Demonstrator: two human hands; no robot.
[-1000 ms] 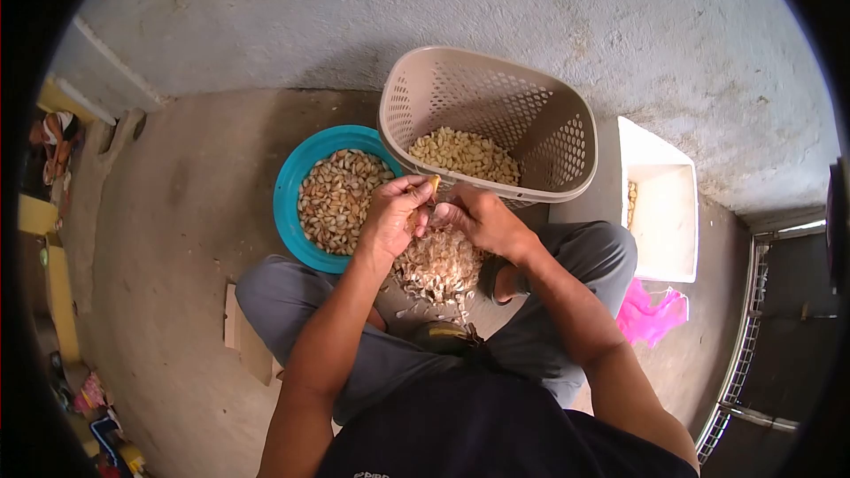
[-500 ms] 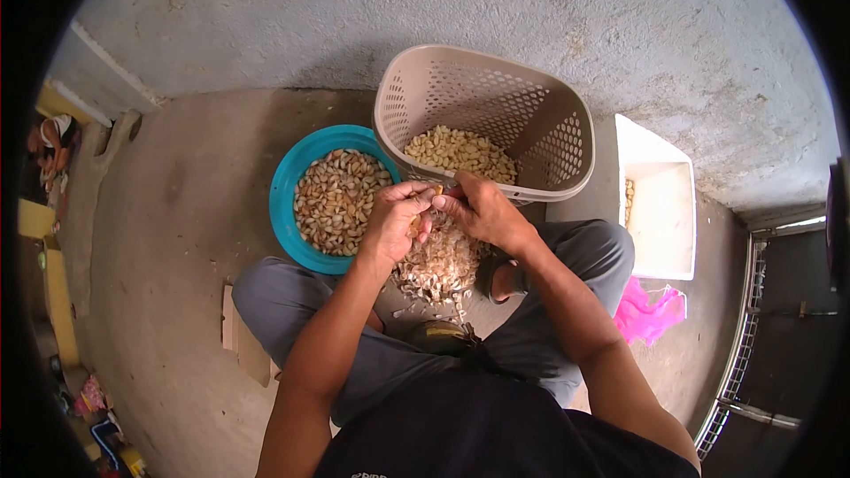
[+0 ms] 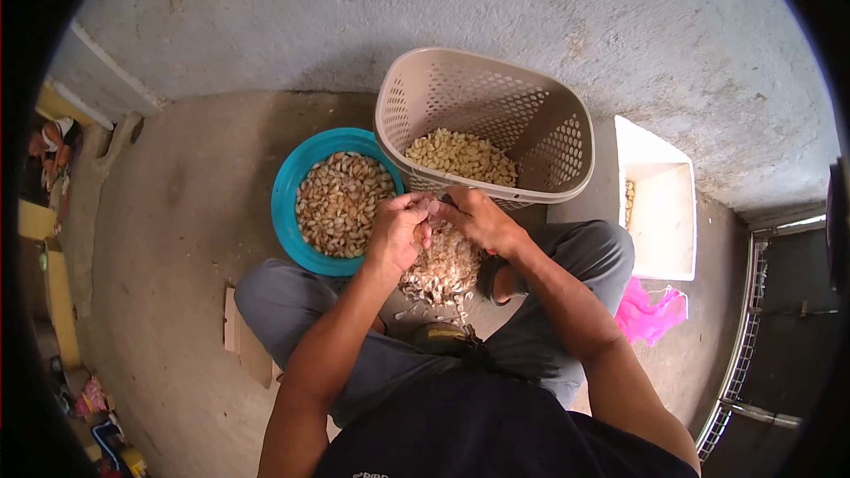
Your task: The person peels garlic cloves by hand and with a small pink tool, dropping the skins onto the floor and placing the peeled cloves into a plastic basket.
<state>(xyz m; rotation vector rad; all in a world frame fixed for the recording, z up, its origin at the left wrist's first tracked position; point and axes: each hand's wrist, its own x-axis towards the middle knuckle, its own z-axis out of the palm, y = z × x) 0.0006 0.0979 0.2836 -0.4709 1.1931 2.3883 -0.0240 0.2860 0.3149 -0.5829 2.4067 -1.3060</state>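
Observation:
My left hand (image 3: 397,232) and my right hand (image 3: 480,219) meet fingertip to fingertip above a heap of garlic skins (image 3: 440,273) on the floor between my legs. Pinched between them is a garlic clove (image 3: 433,206), mostly covered by the fingers. A small red bit shows under the heel of my right hand; what it belongs to is hidden. Beside my left hand stands a teal basin (image 3: 285,228) of unpeeled garlic cloves (image 3: 343,204). Just beyond both hands, a beige perforated basket (image 3: 580,146) holds pale peeled cloves (image 3: 462,158).
To the right is a white foam box (image 3: 664,212) with some cloves inside, and a pink plastic bag (image 3: 651,312) lies below it. Cardboard (image 3: 251,350) rests by my left knee. A grey wall (image 3: 531,9) rises behind the basket. Another person (image 3: 57,146) sits at far left.
Both hands have dropped slightly towards me and the fingers have shifted around the clove. The red bit under my right hand now shows. Basin and basket appear a little lower in view.

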